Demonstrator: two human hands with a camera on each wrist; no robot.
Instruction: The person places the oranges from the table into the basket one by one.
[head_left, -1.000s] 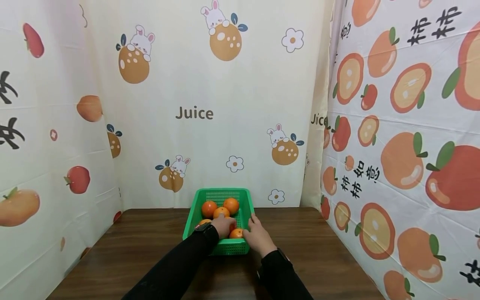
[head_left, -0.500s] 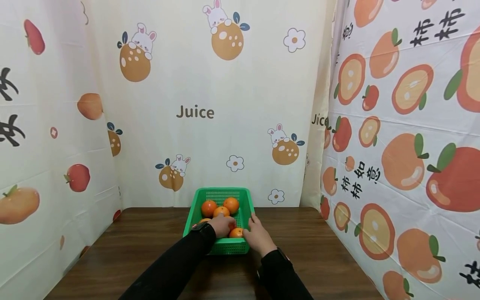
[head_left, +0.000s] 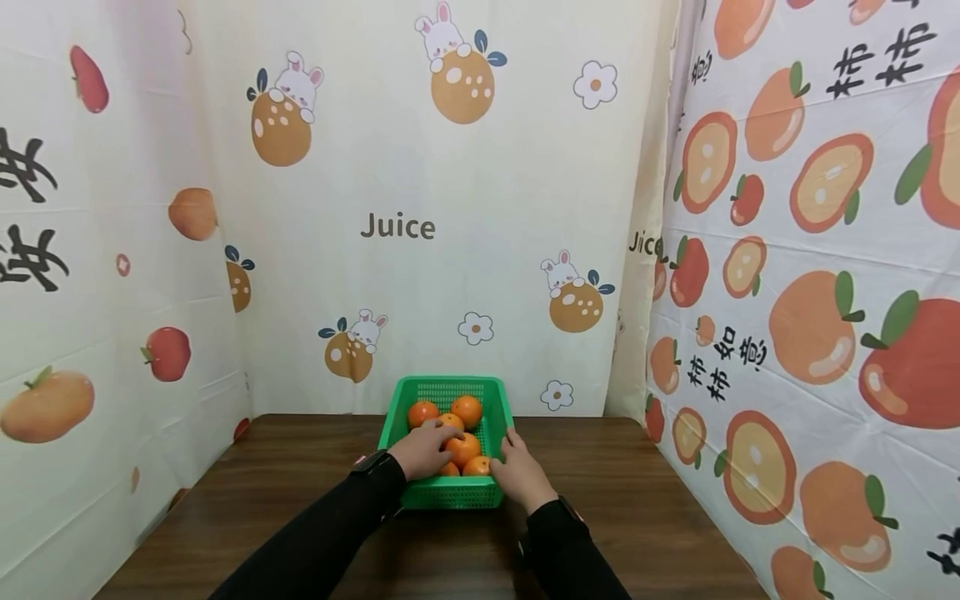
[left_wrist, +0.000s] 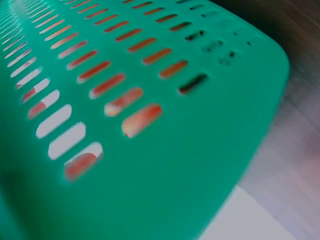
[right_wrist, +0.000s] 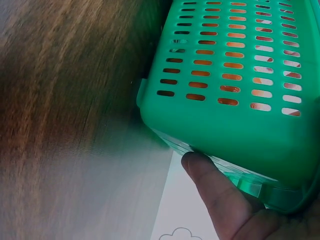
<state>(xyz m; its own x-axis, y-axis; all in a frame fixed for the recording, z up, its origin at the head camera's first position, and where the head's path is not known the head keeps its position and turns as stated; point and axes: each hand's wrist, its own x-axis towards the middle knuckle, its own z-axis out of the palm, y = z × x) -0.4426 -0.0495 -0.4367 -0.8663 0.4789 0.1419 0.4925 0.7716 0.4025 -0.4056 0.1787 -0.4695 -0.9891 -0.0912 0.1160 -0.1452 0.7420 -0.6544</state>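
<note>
A green plastic basket (head_left: 453,493) with slotted walls stands on the table, holding several oranges (head_left: 462,448). My left hand (head_left: 422,451) is over its left side, fingers extended and spread beside the oranges; whether they touch one I cannot tell. At the right side, my right hand (head_left: 522,475) grips the basket's rim. One finger (right_wrist: 212,187) lies along the outside of the basket (right_wrist: 225,125) in the right wrist view. The left wrist view has only the slotted wall of the basket (left_wrist: 165,165) close up, with orange-red fruit behind the slots; the hand is out of that view.
The dark brown wooden table (head_left: 300,467) runs back to a cream curtain (head_left: 420,292) printed with rabbits and fruit. Fruit-printed cloths hang on the left (head_left: 127,317) and on the right (head_left: 735,375).
My left hand has moved left from among the oranges, uncovering the ones near the basket's middle and front. The right hand keeps its place on the rim. The head view has shifted slightly.
</note>
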